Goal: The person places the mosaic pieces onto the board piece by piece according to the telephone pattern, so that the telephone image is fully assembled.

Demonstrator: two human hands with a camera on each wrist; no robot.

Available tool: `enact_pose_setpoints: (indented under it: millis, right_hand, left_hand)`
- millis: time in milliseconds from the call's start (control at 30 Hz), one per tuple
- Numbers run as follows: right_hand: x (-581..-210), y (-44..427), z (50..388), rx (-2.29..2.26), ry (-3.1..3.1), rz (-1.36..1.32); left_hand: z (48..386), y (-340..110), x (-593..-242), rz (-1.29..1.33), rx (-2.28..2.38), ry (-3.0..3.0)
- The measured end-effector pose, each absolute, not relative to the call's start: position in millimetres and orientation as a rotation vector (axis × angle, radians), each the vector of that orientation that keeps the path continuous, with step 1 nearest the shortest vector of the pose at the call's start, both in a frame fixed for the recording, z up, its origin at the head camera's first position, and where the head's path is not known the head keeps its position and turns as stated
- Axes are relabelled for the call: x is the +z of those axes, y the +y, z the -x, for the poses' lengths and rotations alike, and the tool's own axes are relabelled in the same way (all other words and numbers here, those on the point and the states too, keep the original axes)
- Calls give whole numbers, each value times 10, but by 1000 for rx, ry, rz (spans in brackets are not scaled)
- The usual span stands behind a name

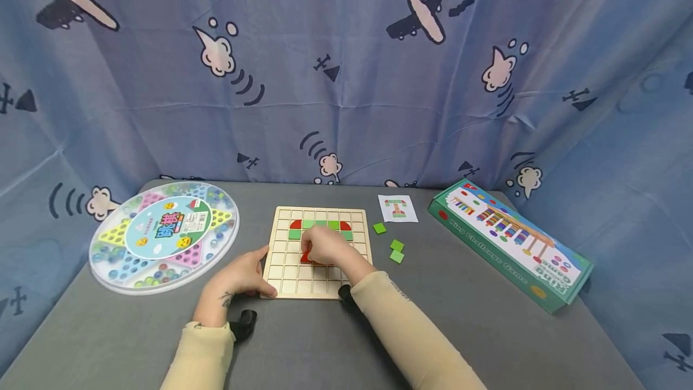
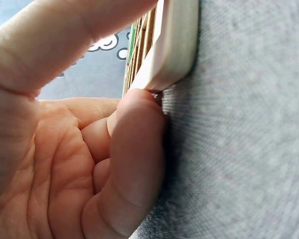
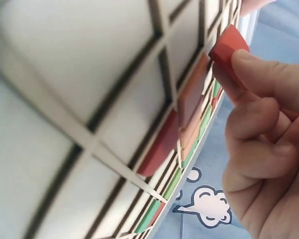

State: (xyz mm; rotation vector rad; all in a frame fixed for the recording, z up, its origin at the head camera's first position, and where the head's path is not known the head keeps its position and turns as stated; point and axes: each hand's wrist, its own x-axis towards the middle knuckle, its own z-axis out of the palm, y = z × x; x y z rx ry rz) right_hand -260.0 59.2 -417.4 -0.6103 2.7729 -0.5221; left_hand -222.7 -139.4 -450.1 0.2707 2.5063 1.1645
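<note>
A wooden grid board (image 1: 281, 272) lies flat on the grey table. Red and green pieces sit in its upper cells, among them a green square (image 1: 295, 234) and a red piece with a rounded corner (image 1: 295, 224). In the right wrist view my right hand (image 1: 327, 245) pinches a red round-cornered piece (image 3: 230, 45) between thumb and finger, over the board. Another dark red piece (image 3: 162, 144) and orange pieces (image 3: 192, 94) lie in the cells there. My left hand (image 1: 238, 275) grips the board's near left corner, thumb at the front, fingers along the side.
Right of the board lie loose green squares (image 1: 397, 256) and a white pattern card (image 1: 408, 215). A green game box (image 1: 503, 251) stands slanted at the right. A round marble game board (image 1: 216, 257) lies at the left. Behind the table hangs a blue printed curtain (image 1: 346, 77).
</note>
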Motion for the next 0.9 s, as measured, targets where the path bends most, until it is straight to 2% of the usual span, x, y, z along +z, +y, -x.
enact_pose_setpoints:
  millis: [700, 900]
  right_hand:
    - [-4262, 564, 2570, -456, 2836, 494]
    - [-4083, 756, 2489, -844, 2757, 430]
  left_hand:
    - [2230, -1406, -4517, -289, 1144, 2515]
    - [2230, -1405, -4503, -283, 1128, 2518]
